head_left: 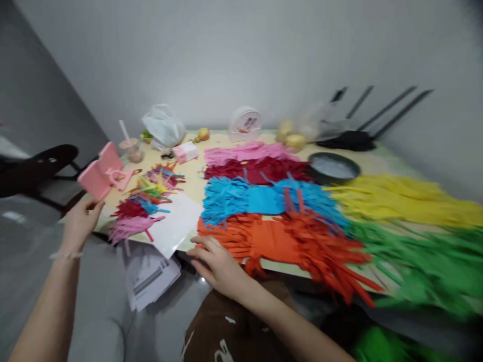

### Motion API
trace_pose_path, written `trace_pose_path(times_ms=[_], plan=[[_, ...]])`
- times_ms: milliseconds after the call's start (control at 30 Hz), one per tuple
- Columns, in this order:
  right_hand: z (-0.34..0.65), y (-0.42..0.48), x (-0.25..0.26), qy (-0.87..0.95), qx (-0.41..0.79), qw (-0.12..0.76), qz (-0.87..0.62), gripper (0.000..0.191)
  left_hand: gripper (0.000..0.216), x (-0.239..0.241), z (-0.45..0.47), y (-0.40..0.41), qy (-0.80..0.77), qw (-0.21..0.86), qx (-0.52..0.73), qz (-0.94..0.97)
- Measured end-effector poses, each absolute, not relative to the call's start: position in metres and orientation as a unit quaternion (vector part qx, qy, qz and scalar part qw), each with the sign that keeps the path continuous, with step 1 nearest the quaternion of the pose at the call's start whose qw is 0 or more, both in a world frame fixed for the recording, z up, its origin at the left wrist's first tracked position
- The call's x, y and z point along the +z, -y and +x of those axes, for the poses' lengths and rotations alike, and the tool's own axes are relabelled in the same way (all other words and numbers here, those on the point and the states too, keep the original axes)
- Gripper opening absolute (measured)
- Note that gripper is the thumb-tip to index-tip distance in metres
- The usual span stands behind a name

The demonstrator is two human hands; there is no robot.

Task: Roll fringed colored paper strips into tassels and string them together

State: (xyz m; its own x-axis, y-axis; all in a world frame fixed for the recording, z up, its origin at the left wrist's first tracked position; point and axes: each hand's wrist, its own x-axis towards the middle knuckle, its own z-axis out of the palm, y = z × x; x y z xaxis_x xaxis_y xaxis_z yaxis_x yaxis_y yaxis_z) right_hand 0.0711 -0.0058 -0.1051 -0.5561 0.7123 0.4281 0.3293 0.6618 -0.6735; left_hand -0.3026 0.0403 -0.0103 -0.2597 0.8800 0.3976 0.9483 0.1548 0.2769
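Observation:
At the table's left edge stands a pink folding stand (98, 175); the curled fingers of my left hand (83, 221) are closed at its lower corner, though blur hides the exact contact. My right hand (218, 261) holds nothing, its fingers apart beside the left end of an orange fringed fabric piece (273, 239). Above that piece lie blue (266, 199), dark red (260, 171) and pink (252, 151) fringed pieces in rows. Between my hands are a white sheet (173, 223) and a pile of small multicoloured strips (147, 196).
Yellow (407, 201) and green (422, 261) fringed pieces cover the right side, near a dark round dish (334, 168). Along the back are a plastic bag (164, 125), a tissue pack (185, 152), a white round-topped box (245, 124) and a cup with a straw (132, 150). Papers (153, 279) hang below the edge.

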Motion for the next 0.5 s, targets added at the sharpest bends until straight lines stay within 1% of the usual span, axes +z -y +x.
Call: trace_pose_path(times_ms=[67,100,200,300,367,433,500], plan=[[0.119,0.020,-0.104,0.808,0.274,0.394,-0.343,0.020,0.033,-0.005,-0.251,-0.048,0.703,0.077,-0.286,-0.646],[0.145,0.025,-0.104,0.793,0.261,0.402,-0.376,0.019,0.029,-0.005,-0.219,-0.053,0.649,0.056,-0.293,-0.700],[0.234,0.034,-0.105,0.749,0.195,0.400,-0.491,0.019,0.023,-0.010,-0.109,-0.067,0.429,-0.043,-0.259,-0.864],[0.338,0.033,-0.102,0.695,0.127,0.380,-0.597,0.020,0.025,-0.013,0.013,-0.077,0.280,-0.105,-0.182,-0.937],[0.410,0.021,-0.096,0.651,0.087,0.359,-0.663,0.022,0.028,-0.013,0.095,-0.086,0.222,-0.122,-0.125,-0.959],[0.474,-0.001,-0.093,0.608,0.058,0.329,-0.720,0.024,0.026,-0.013,0.178,-0.098,0.181,-0.135,-0.098,-0.969],[0.523,-0.030,-0.093,0.585,0.050,0.288,-0.757,0.021,0.024,-0.019,0.257,-0.111,0.190,-0.148,-0.048,-0.970]])
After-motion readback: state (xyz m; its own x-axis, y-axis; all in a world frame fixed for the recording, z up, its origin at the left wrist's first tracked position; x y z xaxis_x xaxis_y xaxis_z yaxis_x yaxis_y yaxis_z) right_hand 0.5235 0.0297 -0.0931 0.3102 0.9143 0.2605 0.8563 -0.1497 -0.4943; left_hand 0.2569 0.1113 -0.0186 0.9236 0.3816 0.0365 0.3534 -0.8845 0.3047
